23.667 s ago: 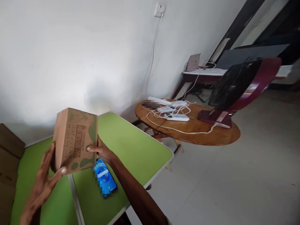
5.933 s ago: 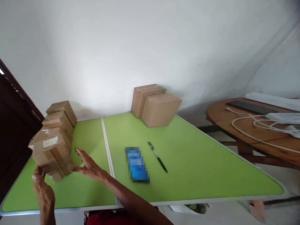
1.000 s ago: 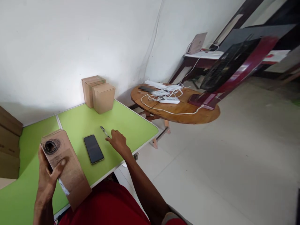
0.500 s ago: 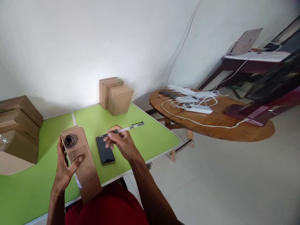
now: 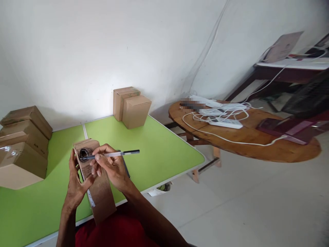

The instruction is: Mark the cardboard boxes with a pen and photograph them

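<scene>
White plaster wall backs my green counter, a smooth matte top with a pale metal rim and a seam running across it.

Half a second ago my right hand had only just lifted the pen off the counter beside the phone; now the pen is brought over, its tip resting on the dark scribbled patch at the top of the box. A second ago that hand was still flat on the counter, reaching. So the pen has gone from picked up to put to the cardboard, and I judge the marking of that patch is under way.

My left hand is wrapped around the box from 9 o'clock, thumb across its front, holding it tilted, its lower end out past the counter's near edge above my red lap. My right hand is closed on the pen in a writing pinch, at 3 o'clock of the box top.

Plain brown corrugated card makes the box, oblong, with a white label strip on one edge. The pen is slim, clear-barrelled, with a dark cap end. The phone is mostly hidden behind my right hand.

At 12 o'clock two square boxes stand against the wall. At 9 o'clock a stack of taped boxes sits. At 2 o'clock a round wooden table carries white cables.
</scene>
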The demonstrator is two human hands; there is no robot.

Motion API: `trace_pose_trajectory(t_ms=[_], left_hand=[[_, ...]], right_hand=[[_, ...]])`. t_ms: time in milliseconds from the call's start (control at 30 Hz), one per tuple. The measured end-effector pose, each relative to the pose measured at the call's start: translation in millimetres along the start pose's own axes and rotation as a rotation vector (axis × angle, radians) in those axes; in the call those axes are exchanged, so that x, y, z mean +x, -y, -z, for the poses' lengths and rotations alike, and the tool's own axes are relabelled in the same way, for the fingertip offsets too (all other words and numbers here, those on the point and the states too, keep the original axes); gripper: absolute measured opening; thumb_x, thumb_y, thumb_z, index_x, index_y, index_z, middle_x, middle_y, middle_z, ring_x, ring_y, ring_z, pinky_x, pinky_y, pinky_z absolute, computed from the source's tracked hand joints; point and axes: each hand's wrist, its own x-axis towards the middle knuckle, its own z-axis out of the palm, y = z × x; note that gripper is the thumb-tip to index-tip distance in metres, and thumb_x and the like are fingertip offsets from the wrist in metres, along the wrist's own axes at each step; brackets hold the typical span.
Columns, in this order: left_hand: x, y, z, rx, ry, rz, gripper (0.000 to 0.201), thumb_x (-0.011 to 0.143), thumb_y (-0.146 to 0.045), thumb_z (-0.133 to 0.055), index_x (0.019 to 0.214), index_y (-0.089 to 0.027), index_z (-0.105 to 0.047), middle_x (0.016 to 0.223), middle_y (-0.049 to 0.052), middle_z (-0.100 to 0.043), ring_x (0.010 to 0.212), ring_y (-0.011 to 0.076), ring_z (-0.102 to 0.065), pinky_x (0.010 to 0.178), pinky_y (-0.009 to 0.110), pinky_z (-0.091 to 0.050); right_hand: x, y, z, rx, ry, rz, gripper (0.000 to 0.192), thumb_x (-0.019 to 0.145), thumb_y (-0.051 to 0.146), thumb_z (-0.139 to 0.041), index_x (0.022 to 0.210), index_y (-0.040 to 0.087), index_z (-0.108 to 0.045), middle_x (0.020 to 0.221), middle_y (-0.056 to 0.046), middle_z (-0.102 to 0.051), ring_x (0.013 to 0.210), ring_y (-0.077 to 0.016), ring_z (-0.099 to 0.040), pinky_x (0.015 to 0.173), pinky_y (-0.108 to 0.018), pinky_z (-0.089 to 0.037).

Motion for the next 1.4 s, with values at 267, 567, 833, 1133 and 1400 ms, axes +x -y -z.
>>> trace_pose_trajectory(t_ms=[267, 567, 833, 1133, 1400], left_hand=[[1.8, -6.9, 0.0, -0.006, 0.015, 0.016, 0.122, 0.083, -0.059, -0.092, 0.183, -0.03, -0.028, 0.182, 0.02, -0.044, 0.163, 0.0432, -0.052, 0.13, 0.059, -0.049], [2.5, -12.3, -1.9, -0.019, 0.002, 0.03, 0.128, 0.08, -0.062, -0.095, 0.183, -0.028, -0.026, 0.182, 0.022, -0.043, 0.17, 0.0448, -0.042, 0.134, 0.058, -0.044], [0.7, -12.9, -4.1, 0.004, 0.017, 0.012, 0.123, 0.083, -0.057, -0.094, 0.183, -0.03, -0.029, 0.186, 0.02, -0.037, 0.171, 0.0434, -0.041, 0.136, 0.058, -0.041], [-1.2, -15.3, 1.9, -0.023, 0.0, 0.114, 0.133, 0.077, -0.068, -0.096, 0.183, -0.029, -0.026, 0.182, 0.022, -0.043, 0.171, 0.0455, -0.04, 0.138, 0.062, -0.039], [-0.7, -13.1, 6.7, -0.056, -0.006, 0.141, 0.124, 0.079, -0.069, -0.093, 0.18, -0.032, -0.033, 0.18, 0.018, -0.048, 0.17, 0.0442, -0.043, 0.136, 0.06, -0.042]], right_hand=[[-4.6, 3.4, 0.1, -0.079, 0.021, 0.006, 0.043, 0.096, 0.062, -0.087, 0.102, 0.023, -0.069, 0.077, 0.002, -0.073, 0.056, -0.0127, -0.066, 0.051, -0.022, -0.05], [-1.3, 1.0, 12.7, -0.132, -0.16, 0.054, 0.045, 0.096, 0.064, -0.084, 0.091, 0.024, -0.062, 0.069, 0.003, -0.07, 0.049, -0.0116, -0.06, 0.046, -0.022, -0.045], [8.8, 2.0, 8.0, -0.104, -0.203, 0.139, 0.049, 0.097, 0.073, -0.08, 0.1, 0.026, -0.063, 0.073, 0.003, -0.07, 0.051, -0.0125, -0.062, 0.047, -0.023, -0.047], [16.8, 15.4, 39.3, -0.175, -0.26, 0.193, 0.05, 0.103, 0.075, -0.072, 0.102, 0.025, -0.065, 0.077, 0.001, -0.072, 0.058, -0.0161, -0.067, 0.049, -0.025, -0.05], [0.1, 14.7, 140.1, -1.571, -0.328, -0.608, 0.027, 0.116, 0.031, -0.06, 0.097, 0.019, -0.075, 0.104, -0.015, -0.084, 0.101, -0.0271, -0.078, 0.079, -0.031, -0.046]])
